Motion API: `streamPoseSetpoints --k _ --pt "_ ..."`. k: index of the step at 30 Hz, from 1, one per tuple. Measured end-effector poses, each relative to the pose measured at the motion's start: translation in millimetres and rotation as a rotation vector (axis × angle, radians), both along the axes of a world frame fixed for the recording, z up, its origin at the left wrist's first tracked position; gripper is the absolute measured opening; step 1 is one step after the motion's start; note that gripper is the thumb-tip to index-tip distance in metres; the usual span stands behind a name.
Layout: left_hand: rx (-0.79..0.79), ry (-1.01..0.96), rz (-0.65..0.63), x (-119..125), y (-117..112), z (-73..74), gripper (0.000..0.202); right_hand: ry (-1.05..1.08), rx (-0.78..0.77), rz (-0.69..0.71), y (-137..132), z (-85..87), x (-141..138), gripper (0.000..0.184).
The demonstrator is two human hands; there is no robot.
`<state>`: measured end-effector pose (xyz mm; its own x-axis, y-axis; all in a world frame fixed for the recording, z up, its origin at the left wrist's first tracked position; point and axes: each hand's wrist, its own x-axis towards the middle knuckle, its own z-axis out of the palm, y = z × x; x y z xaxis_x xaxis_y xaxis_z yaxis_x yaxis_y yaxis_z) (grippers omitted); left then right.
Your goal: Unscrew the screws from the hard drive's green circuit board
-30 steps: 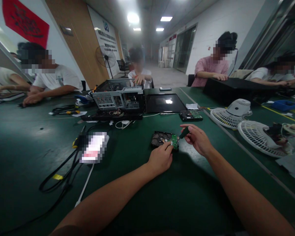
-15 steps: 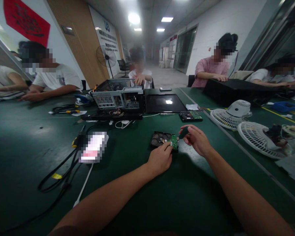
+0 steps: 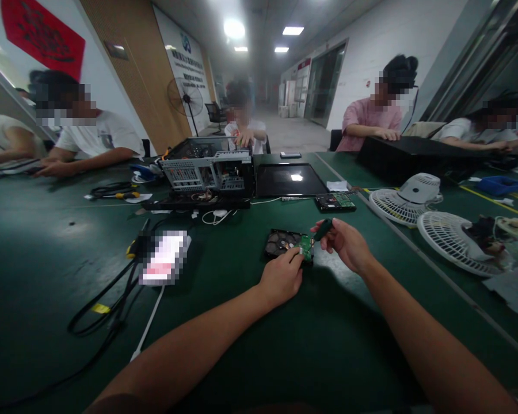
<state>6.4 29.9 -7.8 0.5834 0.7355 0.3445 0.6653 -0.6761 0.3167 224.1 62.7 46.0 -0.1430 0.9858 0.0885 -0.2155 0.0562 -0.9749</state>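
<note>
A hard drive (image 3: pixel 280 242) lies on the green table in front of me, its green circuit board facing up at the right end. My left hand (image 3: pixel 281 280) grips the drive's near edge, with fingertips resting on the board. In my right hand (image 3: pixel 347 244) is a screwdriver (image 3: pixel 323 230) with a dark green handle, pinched between thumb and fingers. It slants down to the left, and its tip is at the drive's right end. Whether the tip sits in a screw is too small to tell.
An opened computer case (image 3: pixel 207 172) stands ahead, beside a dark flat panel (image 3: pixel 291 180). A second hard drive (image 3: pixel 335 202) lies beyond my right hand. White fan parts (image 3: pixel 446 241) are at right. A lit phone (image 3: pixel 164 257) and black cable (image 3: pixel 107 287) lie left. Several people sit around.
The screwdriver handle has shifted very slightly, and the right-hand fingers have changed position on it. My left hand and the hard drive stay in place.
</note>
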Motion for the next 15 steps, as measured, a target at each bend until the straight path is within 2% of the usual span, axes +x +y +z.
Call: streamPoseSetpoints --k 10,15 --pt "-0.005 -0.006 -0.002 0.6 -0.3 0.9 0.046 -0.08 0.025 -0.038 -5.2 5.3 -3.1 0.032" --pt "0.001 0.001 0.009 1.7 0.2 -0.5 0.044 -0.022 0.02 0.02 -3.6 3.5 -1.5 0.034"
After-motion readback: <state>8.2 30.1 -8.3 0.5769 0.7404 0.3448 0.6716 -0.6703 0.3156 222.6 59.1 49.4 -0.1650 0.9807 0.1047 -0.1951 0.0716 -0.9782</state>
